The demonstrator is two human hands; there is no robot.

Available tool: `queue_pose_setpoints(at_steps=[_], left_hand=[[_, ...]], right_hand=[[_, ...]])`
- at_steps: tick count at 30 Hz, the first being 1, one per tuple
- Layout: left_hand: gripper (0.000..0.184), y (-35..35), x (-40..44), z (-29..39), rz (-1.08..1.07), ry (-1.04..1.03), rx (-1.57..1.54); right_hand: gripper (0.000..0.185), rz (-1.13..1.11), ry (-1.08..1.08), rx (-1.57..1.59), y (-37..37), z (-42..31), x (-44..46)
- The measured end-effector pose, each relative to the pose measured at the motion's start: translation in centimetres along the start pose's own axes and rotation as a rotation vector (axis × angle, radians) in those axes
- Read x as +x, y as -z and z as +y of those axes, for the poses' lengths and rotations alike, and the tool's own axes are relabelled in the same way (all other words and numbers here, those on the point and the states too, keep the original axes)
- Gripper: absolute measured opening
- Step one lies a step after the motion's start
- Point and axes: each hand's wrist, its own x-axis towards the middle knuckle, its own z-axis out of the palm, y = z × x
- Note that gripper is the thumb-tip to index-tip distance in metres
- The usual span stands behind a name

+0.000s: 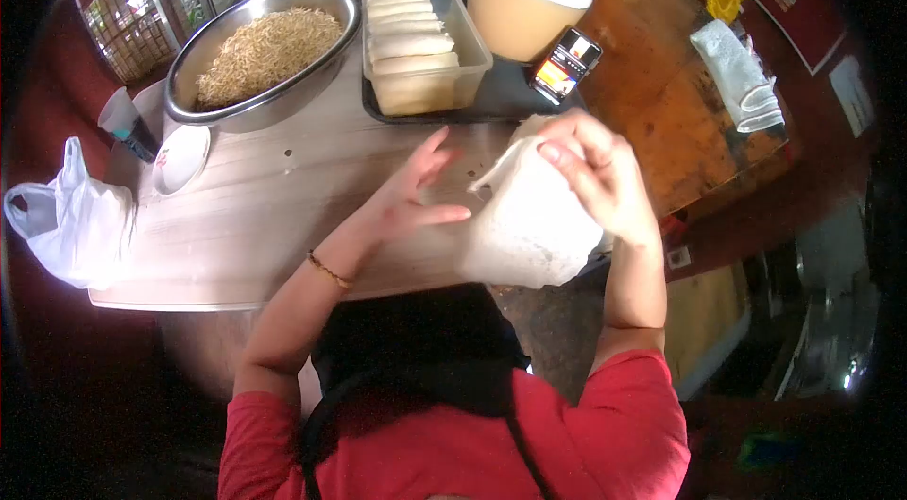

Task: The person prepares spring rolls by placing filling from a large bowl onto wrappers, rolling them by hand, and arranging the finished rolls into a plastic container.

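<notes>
My right hand (600,169) pinches the upper edge of a white, thin spring roll wrapper (534,226), which hangs over the table's near right edge. Whether it is one sheet or several I cannot tell. My left hand (406,198) is just left of the wrapper, over the table, with fingers spread and nothing in them. Beyond both hands, a translucent plastic container (466,84) holds several pale spring rolls (406,37) laid in a stack. To its left, a large steel bowl (173,96) holds a heap of bean sprouts (269,47).
The container and a phone (567,66) with a lit screen rest on a black tray (505,103). Behind stands a lidded tan tub (529,4). At left are a small white plate (181,160), a cup (128,122) and a plastic bag (80,226). A folded cloth (737,75) lies right.
</notes>
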Motion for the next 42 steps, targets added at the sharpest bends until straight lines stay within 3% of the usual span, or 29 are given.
queue_pose_setpoints(at_steps=[2,3,6,8,9,11,14,15,17,19,23,25,28,31,39,42], left_hand=[[0.063,2.3,-1.0,2.2,-0.170,0.270,-0.514],[0.063,3.4,-1.8,1.7,-0.160,0.273,-0.513],[0.017,6.3,-4.4,1.2,-0.047,0.373,-0.372],[0.017,7.9,-6.2,0.9,0.042,0.464,-0.288],[0.017,8.7,-7.1,0.7,0.116,0.549,-0.207],[0.016,10.1,-8.9,0.2,0.147,0.589,-0.176],[0.021,11.9,-11.0,0.2,0.198,0.649,-0.202],[0.025,12.2,-11.5,0.2,0.254,0.600,-0.136],[0.029,12.4,-11.5,-0.1,0.315,0.542,-0.068],[0.038,11.5,-10.4,-0.1,0.329,0.169,0.232],[0.037,10.1,-7.4,0.5,0.284,0.158,0.044],[0.025,10.7,-6.2,0.7,0.029,0.327,-0.126],[0.013,12.2,-6.1,-1.1,0.133,0.296,-0.002],[0.010,14.5,-7.0,-2.2,0.177,0.312,0.164],[0.011,19.3,-8.8,-3.6,0.425,0.367,0.239],[0.012,20.7,-8.8,-4.4,0.518,0.311,0.282]], right_hand=[[0.009,-0.020,-0.161,0.210,-0.4,0.7,1.1],[0.009,-0.029,-0.159,0.216,-1.1,2.0,1.6],[0.014,-0.109,-0.293,0.393,-5.3,7.8,1.9],[0.018,-0.242,-0.403,0.326,-9.0,11.4,1.5],[0.021,-0.285,-0.350,0.368,-11.1,13.7,1.1],[0.028,-0.366,-0.295,0.444,-13.4,14.0,1.2],[0.041,-0.404,-0.322,0.308,-14.8,12.3,2.6],[0.041,-0.407,-0.314,0.314,-15.3,11.8,3.2],[0.042,-0.367,-0.095,0.123,-15.9,10.6,4.4],[0.042,-0.423,-0.074,0.173,-14.8,8.1,5.5],[0.044,-0.546,-0.085,0.309,-12.2,5.2,7.1],[0.047,-0.542,-0.114,0.458,-12.4,6.8,7.6],[0.048,-0.563,-0.309,0.470,-13.1,9.8,7.9],[0.049,-0.621,-0.283,0.431,-14.9,12.7,8.5],[0.045,-0.453,-0.094,0.260,-20.7,14.2,13.6],[0.041,-0.311,0.030,0.014,-22.3,14.2,15.3]])
